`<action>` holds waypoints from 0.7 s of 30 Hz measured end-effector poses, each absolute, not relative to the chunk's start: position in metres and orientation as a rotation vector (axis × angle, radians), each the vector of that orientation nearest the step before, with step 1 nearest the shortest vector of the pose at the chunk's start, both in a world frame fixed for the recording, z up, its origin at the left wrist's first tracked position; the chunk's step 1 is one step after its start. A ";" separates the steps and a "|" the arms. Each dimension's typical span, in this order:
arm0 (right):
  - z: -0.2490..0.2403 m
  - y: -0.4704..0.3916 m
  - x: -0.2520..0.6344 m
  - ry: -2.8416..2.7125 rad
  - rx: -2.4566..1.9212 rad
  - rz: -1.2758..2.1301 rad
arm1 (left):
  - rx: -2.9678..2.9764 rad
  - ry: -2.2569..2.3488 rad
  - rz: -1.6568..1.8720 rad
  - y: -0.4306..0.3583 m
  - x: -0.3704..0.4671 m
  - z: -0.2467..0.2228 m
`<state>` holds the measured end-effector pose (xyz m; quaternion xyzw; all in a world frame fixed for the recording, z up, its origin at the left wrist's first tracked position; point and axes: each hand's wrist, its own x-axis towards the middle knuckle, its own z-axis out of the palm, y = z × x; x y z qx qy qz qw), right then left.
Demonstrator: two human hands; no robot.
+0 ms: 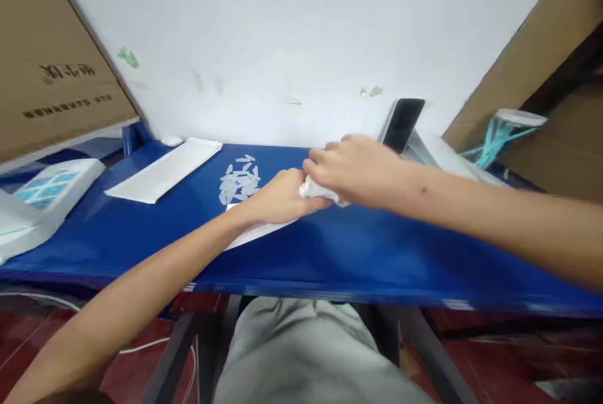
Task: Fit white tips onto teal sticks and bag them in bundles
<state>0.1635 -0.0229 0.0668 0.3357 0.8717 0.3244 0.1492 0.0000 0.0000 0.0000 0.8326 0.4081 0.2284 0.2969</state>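
Observation:
My left hand (287,196) and my right hand (351,168) meet above the blue table (348,247). Both are closed on a crumpled white piece (320,190), thin like plastic or paper; most of it is covered by my fingers. Under my left hand and wrist lies a flat white strip or sheet (257,234), partly hidden by the forearm. Just left of my left hand is a loose heap of small translucent white pieces (239,181). Blur keeps me from telling what these pieces are.
A long white flat packet (164,171) lies at the back left. A white tray with blue-patterned contents (51,190) is at the far left. A phone (402,122) leans near the wall. Turquoise strands hang from a white spool (521,117) at right. Cardboard (61,46) stands left.

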 end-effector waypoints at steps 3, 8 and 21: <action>0.114 -0.023 0.159 2.444 0.987 1.049 | 2.174 0.940 0.811 0.000 -0.004 0.023; 0.186 -0.030 0.162 2.281 1.307 1.262 | 1.925 0.761 1.232 0.011 -0.006 0.047; 0.160 -0.003 0.213 3.228 1.406 0.477 | 1.923 0.599 1.413 0.017 0.020 0.004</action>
